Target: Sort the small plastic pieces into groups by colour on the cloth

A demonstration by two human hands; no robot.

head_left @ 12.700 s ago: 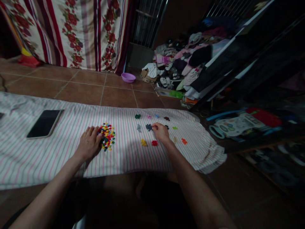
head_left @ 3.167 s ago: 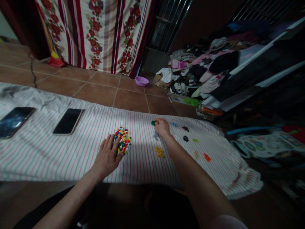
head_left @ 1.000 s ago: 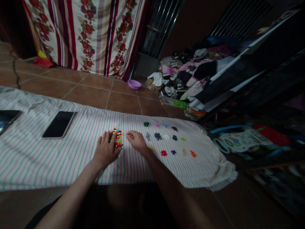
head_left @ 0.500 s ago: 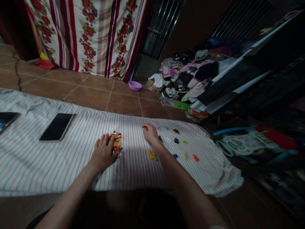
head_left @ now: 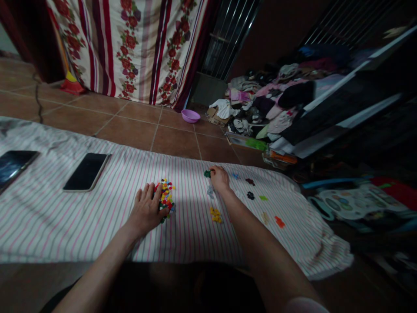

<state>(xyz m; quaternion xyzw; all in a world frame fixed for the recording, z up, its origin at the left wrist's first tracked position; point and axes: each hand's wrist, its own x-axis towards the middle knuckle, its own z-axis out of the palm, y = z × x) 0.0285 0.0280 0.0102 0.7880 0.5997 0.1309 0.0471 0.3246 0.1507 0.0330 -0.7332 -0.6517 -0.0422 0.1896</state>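
Observation:
My left hand (head_left: 147, 206) lies palm down with its fingers spread, at the left side of a mixed pile of small coloured pieces (head_left: 167, 195). Its thumb and index finger touch the pile's edge. My right hand (head_left: 220, 177) is curled, fingertips pinched, just right of a small dark green group (head_left: 207, 174); whatever is between them is too small to make out. Closer to me are a grey group (head_left: 210, 191) and a yellow group (head_left: 215, 214). Further right lie blue (head_left: 236, 176), dark red (head_left: 249, 181), black (head_left: 250, 195), light green (head_left: 263, 198), beige (head_left: 265, 218) and orange (head_left: 279, 221) groups.
A striped cloth (head_left: 130, 169) covers the low surface. Two dark-screened devices, a phone (head_left: 87, 172) and a larger one (head_left: 14, 167), lie at the left. Beyond are a purple basin (head_left: 190, 116) on the tiled floor, a flowered curtain (head_left: 140, 52) and heaped clothes (head_left: 270, 100).
My right hand has moved a little to the right over the cloth, uncovering the dark green and grey groups. My left hand stays by the mixed pile. The whole view has shifted slightly.

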